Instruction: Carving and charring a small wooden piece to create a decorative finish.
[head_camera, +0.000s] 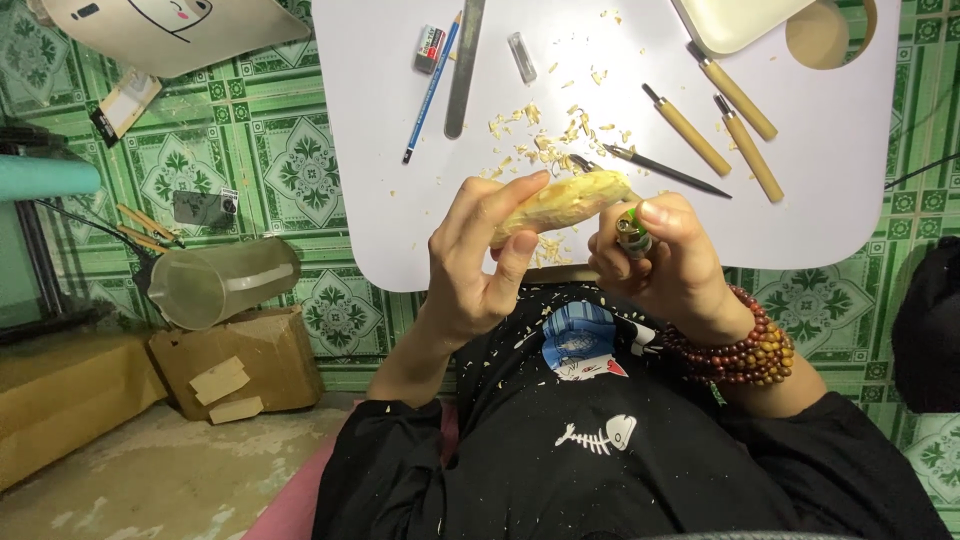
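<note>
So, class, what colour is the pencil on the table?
Blue pencil; head view shows it best.

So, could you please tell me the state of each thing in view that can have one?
Wood piece: partly carved, gripped in left hand.
Carving tool: held in right hand.
Plastic jug: tipped on its side.
Three wooden-handled tools: lying unused.
White table: strewn with shavings.

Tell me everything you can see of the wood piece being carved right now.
The wood piece is a pale yellow, elongated block of what looks like soft raw wood, its upper face faceted with fresh cut marks. It lies roughly level, tilted slightly up to the right, held in the air over the edge of the white table. The left hand grips its left end, thumb below and fingers over the top. The right hand, holding a green-handled carving tool, meets its right end. Shavings lie on the table beyond it.
</note>
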